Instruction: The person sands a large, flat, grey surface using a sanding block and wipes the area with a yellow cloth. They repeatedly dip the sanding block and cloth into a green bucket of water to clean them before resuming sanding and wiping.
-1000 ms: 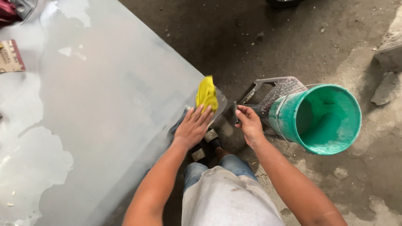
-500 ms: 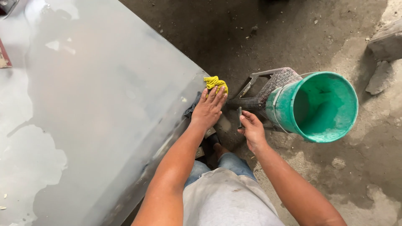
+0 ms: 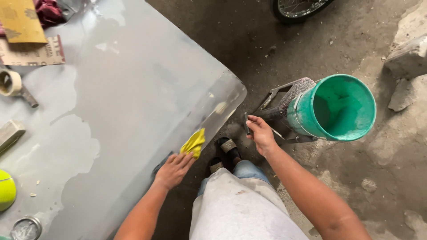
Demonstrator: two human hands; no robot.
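My left hand (image 3: 174,169) has slid the yellow cloth (image 3: 193,143) down the grey panel (image 3: 133,98) edge, fingers flat on it, while my right hand (image 3: 261,135) pinches a small dark tool (image 3: 246,123).

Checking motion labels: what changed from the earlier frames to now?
The left hand slid the yellow cloth back along the grey panel's edge, nearer the body. The right hand kept holding a small dark tool beside the green plastic bucket, which stayed on its metal stand.
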